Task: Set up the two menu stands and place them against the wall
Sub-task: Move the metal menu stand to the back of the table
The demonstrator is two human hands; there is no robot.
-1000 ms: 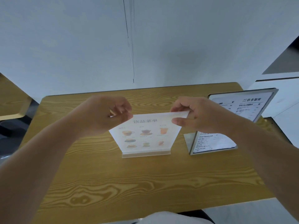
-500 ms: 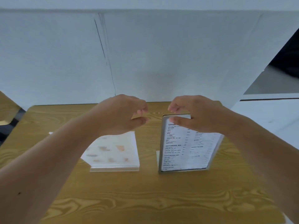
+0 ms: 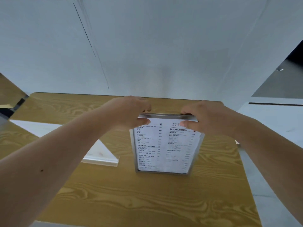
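A metal-framed menu stand (image 3: 165,148) with printed text stands upright in the middle of the wooden table (image 3: 131,202). My left hand (image 3: 129,112) pinches its top left corner and my right hand (image 3: 205,117) pinches its top right corner. A clear acrylic menu stand (image 3: 100,153) with a white card sits to the left, largely hidden behind my left forearm. The white wall (image 3: 147,46) rises at the table's far edge, behind both stands.
Another wooden table edge (image 3: 9,89) shows at the far left. A grey floor strip (image 3: 268,177) runs past the table's right edge. A white ledge (image 3: 275,112) lies at the right.
Both hands left the acrylic stand, which now sits to the left. They now grip the top of the metal-framed stand, which has been turned to face me squarely and brought to the table's middle.
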